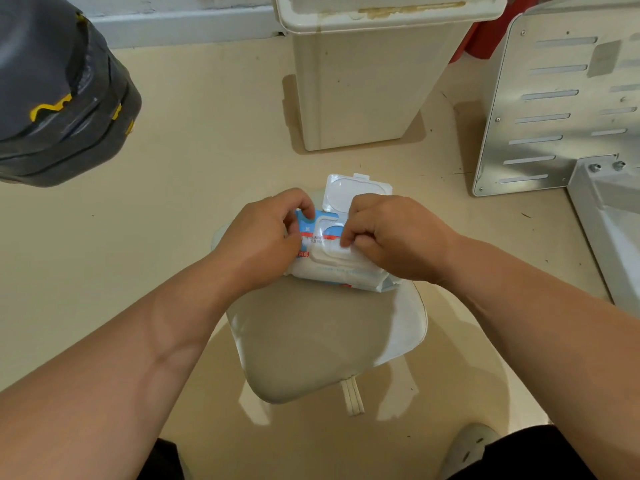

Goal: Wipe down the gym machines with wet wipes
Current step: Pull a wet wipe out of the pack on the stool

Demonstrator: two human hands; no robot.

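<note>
Wet-wipes pack [341, 271] is lying at centre on a beige padded seat [311, 341], its flip lid [356, 194] standing open at 12 o'clock. Left hand [263, 237] is gripping the pack's 9 o'clock end, fingers curled. Right hand [398, 237] is pinching at the pack's opening (the pinched part is hidden). Cream bin [363, 91] is standing at 12, metal panel [554, 98] at 2.

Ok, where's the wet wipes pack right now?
The wet wipes pack sits mid-frame in the head view, on the beige padded seat, held between the left hand and right hand, below the cream bin.
</note>
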